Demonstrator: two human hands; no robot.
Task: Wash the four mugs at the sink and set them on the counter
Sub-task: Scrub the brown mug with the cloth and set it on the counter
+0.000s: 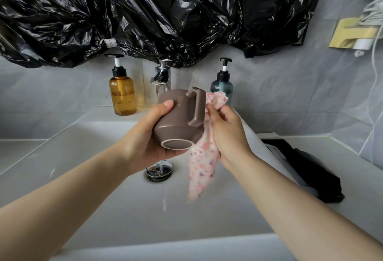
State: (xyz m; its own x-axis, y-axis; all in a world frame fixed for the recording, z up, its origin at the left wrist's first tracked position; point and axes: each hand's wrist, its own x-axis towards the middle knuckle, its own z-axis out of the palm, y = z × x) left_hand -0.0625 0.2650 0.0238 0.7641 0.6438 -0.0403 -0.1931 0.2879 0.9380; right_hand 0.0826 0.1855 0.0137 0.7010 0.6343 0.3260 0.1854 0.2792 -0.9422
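Fingers of my left hand [145,144] cupped the brown mug [176,119] over the sink [103,178], right hand [226,134] pinching a cloth [204,165]; wet, I feared it might slip.

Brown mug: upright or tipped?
Tipped on its side: the mug shows its base to the camera, handle upward, held by the left hand above the sink.

Mid-frame, the mug [176,122] is matte taupe-brown with a pale ring round its base. The cloth [204,163] right of it is white, speckled pink and purple. Behind stand an amber bottle [122,95] and a teal bottle [222,87], both black-capped. Glossy black plastic sheeting [145,12] fills the top; the sink [99,169] is white.
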